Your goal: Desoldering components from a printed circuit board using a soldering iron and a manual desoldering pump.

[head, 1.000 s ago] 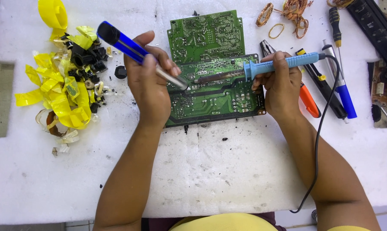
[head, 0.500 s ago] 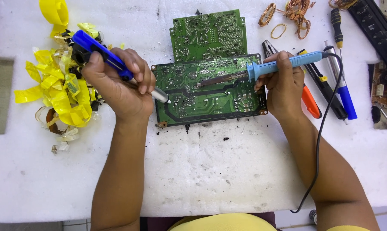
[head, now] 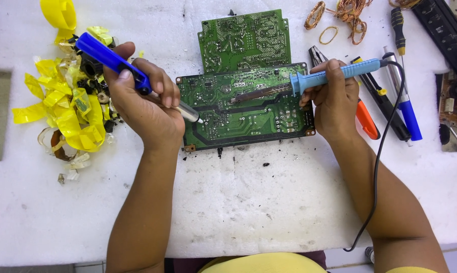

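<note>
1. Left hand (head: 145,108): clenched around a dark blue, pen-shaped desoldering pump with a metal barrel (head: 112,60); its pale tip rests at the left part of the near board.
2. Right hand (head: 334,101): gripping the light blue plastic handle of a soldering iron (head: 334,73); the dark shaft lies low across the board, its end near the board's middle.
3. Green rectangular circuit board, solder side up (head: 248,119): lies flat on the counter between the two hands, overlapping the near edge of a second, smaller green circuit board (head: 243,40) behind it.
4. White foam-covered counter (head: 238,202): flecked with dark debris in front of the board.
5. Heap of yellow tape scraps and small black parts (head: 66,106): just left of the left hand.
6. Hand tools, orange- and blue-handled (head: 385,106): beside the right hand; copper wire coils (head: 339,15) farther back.
7. Black cord of the iron (head: 377,167): trails past the right forearm.
8. Hazard, judged: the pump tip and iron end stand apart, so melted solder may cool before suction; a snagged cord could drag the hot shaft onto the foam or the fingers.
</note>
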